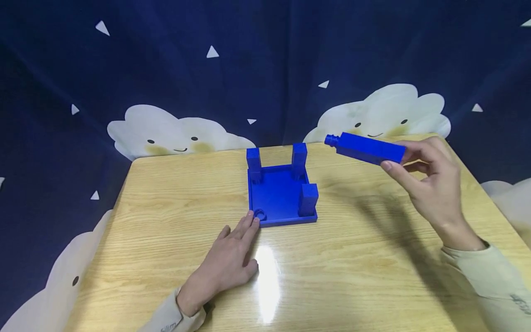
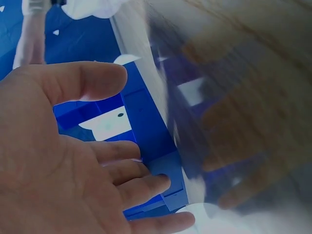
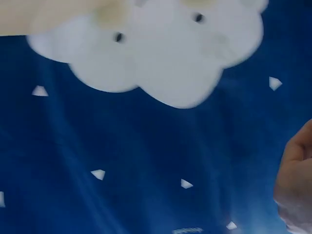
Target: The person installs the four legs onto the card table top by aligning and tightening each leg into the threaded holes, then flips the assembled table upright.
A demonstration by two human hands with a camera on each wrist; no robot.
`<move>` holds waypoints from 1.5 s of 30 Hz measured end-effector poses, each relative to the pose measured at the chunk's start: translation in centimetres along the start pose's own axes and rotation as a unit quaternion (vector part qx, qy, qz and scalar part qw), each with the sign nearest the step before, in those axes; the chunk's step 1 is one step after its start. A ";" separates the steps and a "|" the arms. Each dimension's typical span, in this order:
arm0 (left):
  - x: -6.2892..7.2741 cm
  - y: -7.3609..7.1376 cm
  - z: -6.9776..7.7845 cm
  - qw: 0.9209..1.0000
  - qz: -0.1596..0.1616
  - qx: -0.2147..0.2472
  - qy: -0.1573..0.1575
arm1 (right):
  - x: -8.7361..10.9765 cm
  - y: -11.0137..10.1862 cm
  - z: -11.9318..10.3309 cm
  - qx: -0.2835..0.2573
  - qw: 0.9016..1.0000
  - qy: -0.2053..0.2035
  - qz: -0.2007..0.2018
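Note:
A blue square tray-like base (image 1: 279, 193) lies on the table, with blue square posts upright at three of its corners. At its near left corner a round threaded hole (image 1: 260, 214) shows. My left hand (image 1: 228, 258) rests beside that corner with straight fingers, fingertips touching the base's edge; the left wrist view shows the same hand (image 2: 92, 161) with its palm bare. Held above the table on the right, a loose blue square post (image 1: 369, 148) with a threaded end pointing left is pinched by my right hand (image 1: 435, 184) at its plain end.
The light wood table (image 1: 174, 198) spreads around the base, with a bright glare spot in front. Behind it hangs a dark blue curtain (image 1: 265, 69) with white clouds and triangles. In the right wrist view only a sliver of the hand (image 3: 297, 180) shows at the edge.

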State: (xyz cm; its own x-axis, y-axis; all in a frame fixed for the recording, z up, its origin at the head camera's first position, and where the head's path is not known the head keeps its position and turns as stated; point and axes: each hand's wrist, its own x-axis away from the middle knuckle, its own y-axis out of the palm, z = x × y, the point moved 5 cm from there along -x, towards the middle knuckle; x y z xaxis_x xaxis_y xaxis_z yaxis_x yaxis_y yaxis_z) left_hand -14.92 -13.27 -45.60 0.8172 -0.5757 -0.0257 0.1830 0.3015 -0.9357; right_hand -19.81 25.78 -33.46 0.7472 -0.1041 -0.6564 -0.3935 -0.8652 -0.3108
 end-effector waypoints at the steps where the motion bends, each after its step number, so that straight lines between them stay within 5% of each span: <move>1: 0.0 0.0 0.0 1.000 0.000 0.000 0.000 | -0.2 0.4 -0.8 -0.015 1.000 -0.012 0.002; 7: 0.3 0.2 -0.4 1.000 -0.010 -0.003 -0.008 | -1.2 3.3 -4.6 -0.059 0.995 -0.081 -0.029; 20: -0.5 -0.3 -1.0 0.998 -0.034 0.049 -0.006 | -2.4 9.9 -7.6 0.005 0.962 -0.223 -0.157; 25: -0.5 -0.4 -0.9 0.999 -0.037 0.035 -0.014 | -2.4 12.4 -7.6 0.032 0.940 -0.235 -0.245; 33: -0.4 0.2 -0.9 0.998 -0.041 0.051 -0.014 | -1.7 17.0 -7.2 0.122 0.878 -0.255 -0.387; 45: -0.2 0.8 -0.8 0.996 -0.053 0.061 -0.022 | -1.3 20.8 -7.4 0.154 0.834 -0.282 -0.449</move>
State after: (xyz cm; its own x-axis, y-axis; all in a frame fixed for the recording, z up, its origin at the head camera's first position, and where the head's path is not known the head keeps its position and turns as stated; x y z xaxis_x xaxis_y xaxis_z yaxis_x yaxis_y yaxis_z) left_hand -15.38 -13.51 -46.62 0.8126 -0.5759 0.0896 0.3328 0.3324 -0.8825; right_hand -24.95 4.29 -33.96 0.4776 0.8405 -0.2557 0.0054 -0.2939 -0.9558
